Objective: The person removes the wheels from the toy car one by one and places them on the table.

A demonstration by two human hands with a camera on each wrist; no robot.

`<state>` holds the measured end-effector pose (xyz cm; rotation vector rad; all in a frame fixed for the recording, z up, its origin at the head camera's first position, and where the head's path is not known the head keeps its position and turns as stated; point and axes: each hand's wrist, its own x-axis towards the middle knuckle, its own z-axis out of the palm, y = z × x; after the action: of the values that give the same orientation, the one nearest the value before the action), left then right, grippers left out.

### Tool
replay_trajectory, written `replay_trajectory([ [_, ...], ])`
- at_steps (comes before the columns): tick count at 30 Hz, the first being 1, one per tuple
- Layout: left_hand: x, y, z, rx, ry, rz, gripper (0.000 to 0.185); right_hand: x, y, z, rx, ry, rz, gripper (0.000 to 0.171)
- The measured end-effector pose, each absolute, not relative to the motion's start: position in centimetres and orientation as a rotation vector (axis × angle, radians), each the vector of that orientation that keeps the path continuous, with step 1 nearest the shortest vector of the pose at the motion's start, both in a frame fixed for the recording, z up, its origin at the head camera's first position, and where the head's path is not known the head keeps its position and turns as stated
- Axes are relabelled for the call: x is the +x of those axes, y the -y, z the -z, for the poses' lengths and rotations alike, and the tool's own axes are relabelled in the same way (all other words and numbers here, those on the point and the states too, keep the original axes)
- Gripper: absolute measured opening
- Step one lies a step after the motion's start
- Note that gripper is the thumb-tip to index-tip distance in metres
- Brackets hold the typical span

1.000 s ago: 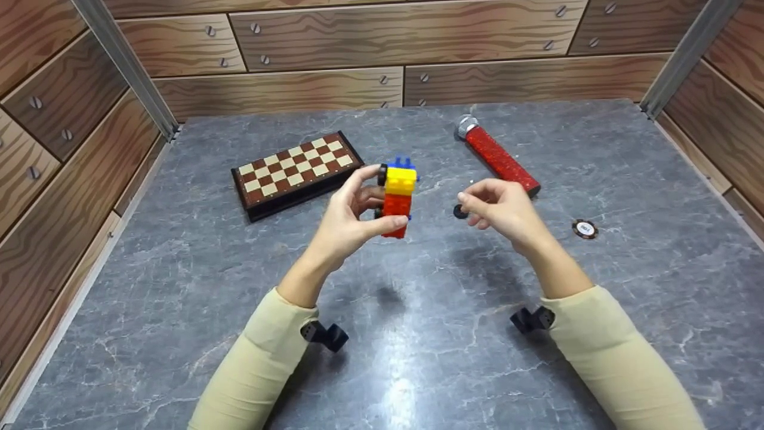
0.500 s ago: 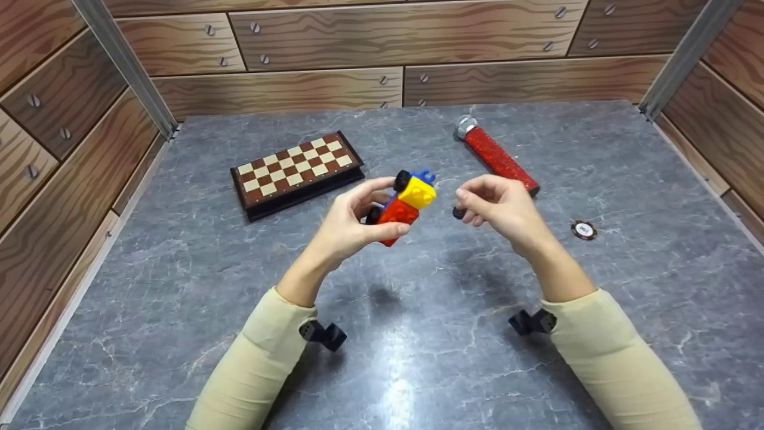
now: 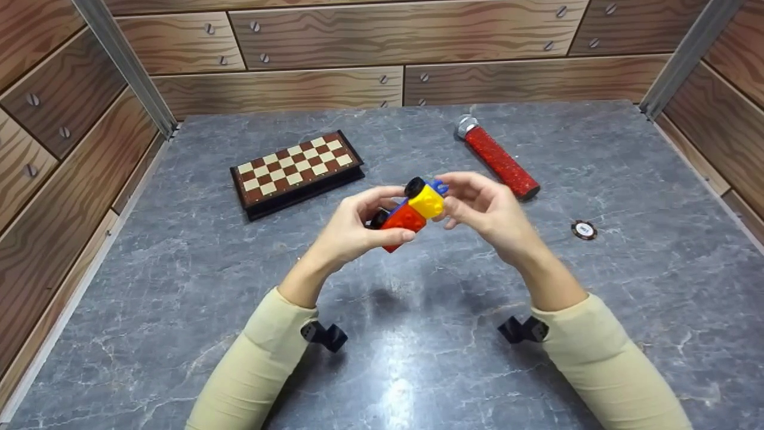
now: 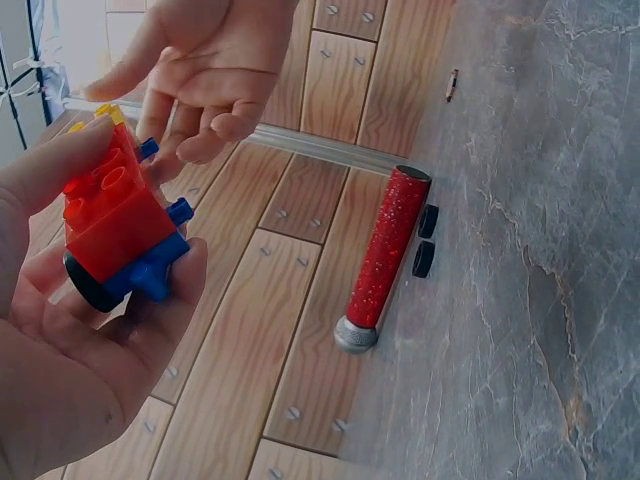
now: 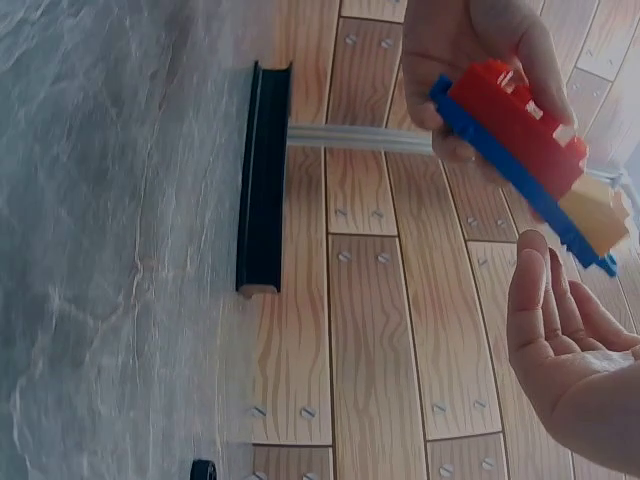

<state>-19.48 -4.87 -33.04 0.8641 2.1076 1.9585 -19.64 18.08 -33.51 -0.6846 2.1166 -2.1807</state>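
Observation:
My left hand holds a toy brick car above the table, thumb on the red bricks and fingers round the far side. The car has a blue base, red bricks and a yellow brick at one end. Black wheels sit on its left side; bare blue axle stubs stick out on the other. Beside the yellow end is my right hand, its fingers loosely extended and grasping nothing; whether a fingertip touches the car I cannot tell. Two loose black wheels lie by the microphone in the left wrist view.
A folded chessboard case lies at the back left. Behind my right hand lies a glittery red microphone with a silver head. Further right is a poker chip. Wood-print walls border the grey marbled table.
The left hand has turned the car so its yellow end points up and right. My right hand has moved left from over the table to the yellow end, and its fingers have spread.

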Motion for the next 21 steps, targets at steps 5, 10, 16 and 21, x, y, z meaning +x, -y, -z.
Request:
replay_trajectory([
  [5, -19.3, 4.8, 32.9, 0.874, -2.132, -1.936, 0.050, -19.5, -17.5, 33.6, -0.669, -2.138, 2.182, 0.030],
  [10, -19.6, 4.8, 33.3, 0.903, -2.122, -1.962, 0.050, -19.5, -17.2, 33.7, -0.630, -2.120, 2.258, 0.026],
  [16, -21.0, 4.9, 35.1, 0.946, -2.028, -2.093, 0.053, -19.4, -17.1, 33.5, -0.550, -2.084, 2.389, 0.024],
  [21, -21.3, 4.8, 35.4, 0.905, -1.956, -2.216, 0.063, -19.4, -16.9, 33.6, -0.491, -1.939, 2.558, 0.019],
])
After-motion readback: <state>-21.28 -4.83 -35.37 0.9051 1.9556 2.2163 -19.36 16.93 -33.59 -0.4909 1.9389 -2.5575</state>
